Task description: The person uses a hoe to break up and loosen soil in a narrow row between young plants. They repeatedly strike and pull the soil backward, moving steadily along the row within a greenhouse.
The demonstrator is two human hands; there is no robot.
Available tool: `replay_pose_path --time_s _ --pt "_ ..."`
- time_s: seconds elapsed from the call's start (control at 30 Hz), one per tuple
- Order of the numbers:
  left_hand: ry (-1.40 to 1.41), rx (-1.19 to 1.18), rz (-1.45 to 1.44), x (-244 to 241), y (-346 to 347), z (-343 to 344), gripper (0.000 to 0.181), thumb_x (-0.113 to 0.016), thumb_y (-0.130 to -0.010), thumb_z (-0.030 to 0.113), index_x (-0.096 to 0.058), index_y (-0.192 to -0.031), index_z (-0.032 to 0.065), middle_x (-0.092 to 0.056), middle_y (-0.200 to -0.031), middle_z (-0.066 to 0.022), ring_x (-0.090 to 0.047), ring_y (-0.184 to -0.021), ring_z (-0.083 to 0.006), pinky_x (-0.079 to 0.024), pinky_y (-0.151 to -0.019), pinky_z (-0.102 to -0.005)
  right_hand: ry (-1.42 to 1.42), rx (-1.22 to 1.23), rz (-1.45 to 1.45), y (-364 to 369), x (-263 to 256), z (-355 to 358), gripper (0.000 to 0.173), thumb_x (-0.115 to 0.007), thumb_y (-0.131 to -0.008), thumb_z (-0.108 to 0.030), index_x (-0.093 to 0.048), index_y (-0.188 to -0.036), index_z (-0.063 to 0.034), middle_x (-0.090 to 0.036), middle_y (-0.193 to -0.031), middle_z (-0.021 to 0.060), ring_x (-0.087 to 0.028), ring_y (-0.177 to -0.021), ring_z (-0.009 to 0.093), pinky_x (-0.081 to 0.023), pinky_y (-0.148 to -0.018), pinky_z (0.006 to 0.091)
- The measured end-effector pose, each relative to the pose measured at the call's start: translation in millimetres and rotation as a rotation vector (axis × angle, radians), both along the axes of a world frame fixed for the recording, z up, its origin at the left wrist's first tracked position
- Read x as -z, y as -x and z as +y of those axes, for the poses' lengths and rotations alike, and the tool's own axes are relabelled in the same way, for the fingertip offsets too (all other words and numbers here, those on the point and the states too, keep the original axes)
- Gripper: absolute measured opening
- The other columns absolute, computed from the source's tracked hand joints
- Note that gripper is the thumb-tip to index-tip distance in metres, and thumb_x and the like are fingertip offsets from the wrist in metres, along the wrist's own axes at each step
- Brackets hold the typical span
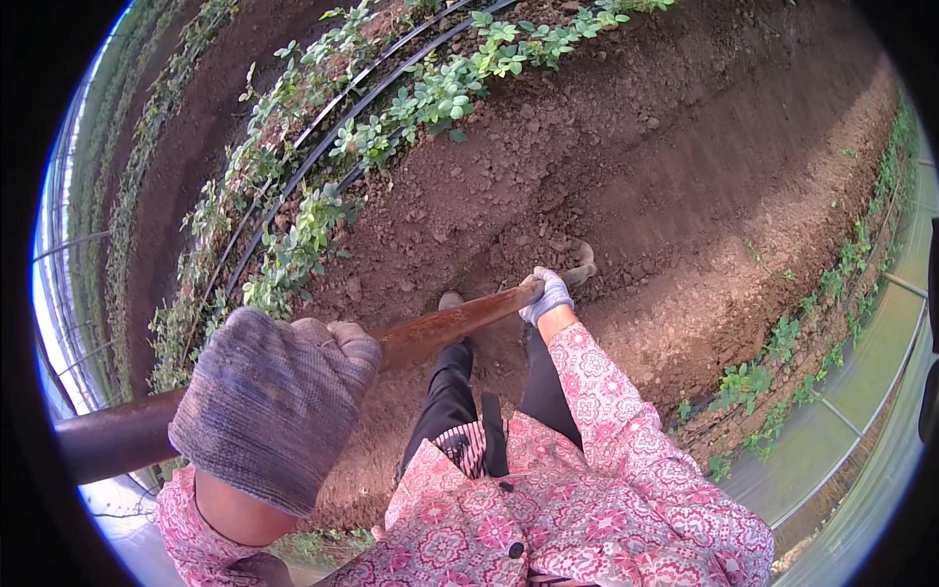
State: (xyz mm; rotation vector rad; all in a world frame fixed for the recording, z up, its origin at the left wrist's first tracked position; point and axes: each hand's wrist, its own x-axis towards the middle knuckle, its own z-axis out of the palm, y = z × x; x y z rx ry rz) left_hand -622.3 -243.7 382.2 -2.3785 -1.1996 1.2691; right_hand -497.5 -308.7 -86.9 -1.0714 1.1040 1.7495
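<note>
My left hand (275, 407), in a worn grey knit glove, grips the upper part of a long wooden handle (447, 319) close to the camera. Farther down the same handle, my right hand (546, 295) in a pale glove is closed around it. Just past the right hand, at the handle's lower end, a hoe head (585, 263) rests at the loose brown soil, its blade partly hidden. The handle's other end runs out past the left hand towards the picture's left rim.
Leafy green plants (440, 95) and black drip hoses (334, 136) line the bed at upper left. Another planted row (777, 345) runs along the right, beside plastic sheeting (843, 418). A furrow of bare soil (704, 183) lies between. My shoe (450, 299) stands near the handle.
</note>
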Motion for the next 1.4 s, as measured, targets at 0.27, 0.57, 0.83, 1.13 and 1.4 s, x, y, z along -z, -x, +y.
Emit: replay_pose_path --time_s 0.27,0.57,0.83,1.13,1.4 --pt "-0.424 0.121 -0.220 -42 115 -1 0.045 -0.070 -0.050 0.011 -0.050 -0.091 0.0113 -0.053 -0.082 -0.0025 -0.051 -0.075 -0.0196 -0.040 -0.071 -0.0348 -0.017 0.001 -0.167 12 -74 53 0.013 -0.055 -0.079 -0.017 -0.045 -0.072 -0.0120 -0.049 -0.061 0.0005 -0.051 -0.054 0.016 -0.048 -0.054 0.0352" --pt "-0.928 -0.576 -0.583 -75 345 -144 0.037 -0.056 -0.074 -0.002 -0.049 -0.110 0.0046 -0.057 -0.102 -0.0110 -0.054 -0.095 -0.0227 -0.044 -0.084 -0.0316 -0.335 -0.071 0.019 178 -238 109 0.016 -0.063 -0.075 -0.008 -0.048 -0.080 -0.0074 -0.050 -0.073 0.0052 -0.052 -0.067 0.020 -0.048 -0.068 0.0368" --pt "0.087 -0.986 -0.361 175 296 -142 0.025 -0.065 -0.063 0.030 -0.055 -0.078 0.0132 -0.062 -0.071 -0.0086 -0.061 -0.068 -0.0261 -0.044 -0.062 -0.0368 -0.222 -0.208 -0.598 76 -101 109 0.013 -0.058 -0.078 -0.016 -0.046 -0.076 -0.0104 -0.046 -0.061 0.0034 -0.048 -0.052 0.020 -0.045 -0.051 0.0376" --pt "0.907 -1.076 -0.859 282 81 -188 0.036 -0.059 -0.069 0.036 -0.053 -0.091 0.0080 -0.059 -0.073 -0.0180 -0.059 -0.071 -0.0343 -0.045 -0.065 -0.0415 0.018 -0.368 -0.746 -134 -13 25 0.021 -0.063 -0.073 -0.022 -0.045 -0.070 -0.0133 -0.044 -0.054 0.0017 -0.045 -0.042 0.017 -0.040 -0.041 0.0320" --pt "1.203 -1.421 -0.879 321 -19 -132 0.041 -0.065 -0.068 0.029 -0.049 -0.094 0.0016 -0.057 -0.065 -0.0119 -0.058 -0.056 -0.0227 -0.046 -0.051 -0.0334 0.012 -0.334 -0.514 -201 87 31 0.023 -0.063 -0.073 -0.026 -0.044 -0.068 -0.0156 -0.046 -0.052 -0.0007 -0.046 -0.041 0.017 -0.041 -0.041 0.0335"
